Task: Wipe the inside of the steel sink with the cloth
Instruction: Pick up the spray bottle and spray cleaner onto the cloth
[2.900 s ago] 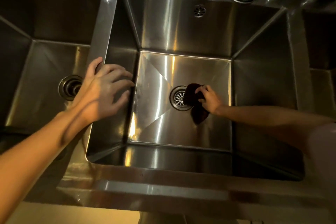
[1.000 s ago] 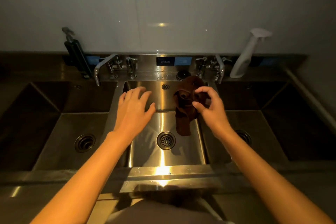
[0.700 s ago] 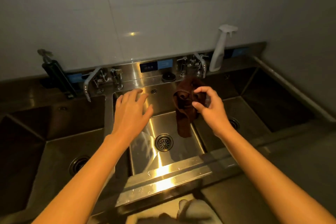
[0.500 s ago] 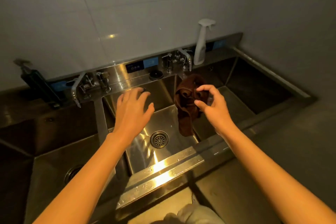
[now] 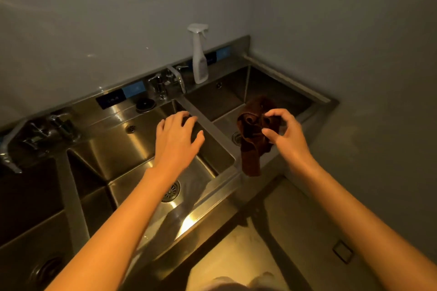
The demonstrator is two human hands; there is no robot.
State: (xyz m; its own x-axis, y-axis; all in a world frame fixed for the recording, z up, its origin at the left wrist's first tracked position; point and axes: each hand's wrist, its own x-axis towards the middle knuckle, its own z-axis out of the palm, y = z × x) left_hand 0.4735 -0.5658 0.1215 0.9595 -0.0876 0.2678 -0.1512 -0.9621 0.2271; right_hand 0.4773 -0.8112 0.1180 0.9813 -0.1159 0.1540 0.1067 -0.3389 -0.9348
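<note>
Left basin (image 5: pixel 30 196): dark, at the far left of the steel unit, its drain (image 5: pixel 46 271) low near the bottom edge of the view.
Left tap (image 5: pixel 35 134): on the back ledge behind the divider between the left and middle basins.
Middle sink (image 5: pixel 132 149): the bright basin under my left arm; its drain (image 5: pixel 171 192) partly hidden by my forearm, an overflow hole (image 5: pixel 130 128) on the back wall.
Black stopper (image 5: pixel 145 104): lying on the back ledge, just behind the middle sink.
My left hand (image 5: pixel 176 139): palm down, fingers spread and relaxed, holding nothing, in the air over the right side of the middle sink; whether the fingertips touch the divider, I cannot tell.
Right tap (image 5: pixel 170 79): on the ledge behind the divider between the middle and right basins.
Spray bottle (image 5: pixel 199 54): white, upright on the back ledge against the wall, just right of that tap.
Cloth (image 5: pixel 254 134): dark brown, bunched, hanging in the air above the front of the right basin (image 5: pixel 224 99), its tail dangling past the front rim.
My right hand (image 5: pixel 285 136): thumb and curled fingers pinching the cloth at its top.
Floor (image 5: pixel 238 257): pale, in front of the unit.
</note>
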